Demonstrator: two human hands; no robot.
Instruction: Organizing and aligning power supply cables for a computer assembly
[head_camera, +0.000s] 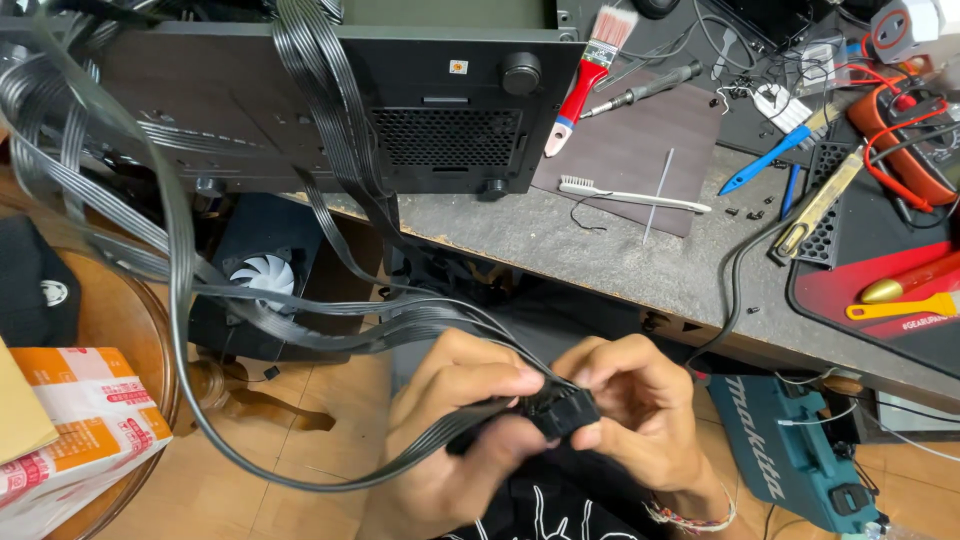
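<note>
My left hand (455, 425) and my right hand (640, 410) meet low in the view, both closed on a black plug connector (562, 408) at the end of flat black ribbon cables (300, 310). The cables loop up and left, then rise into the black computer case (330, 100) lying on the worktable. My left fingers pinch the cable just behind the connector. My right thumb and fingers grip the connector's far side. A braided bracelet sits on my right wrist.
A grey worktable (600, 250) holds a red-handled brush (585, 80), a white toothbrush (630, 195), a screwdriver, a blue tool (765, 160) and red-wired gear. A teal tool case (790, 450) stands below right. A fan unit (265, 275), a round wooden stool and an orange-white package (85, 420) are at left.
</note>
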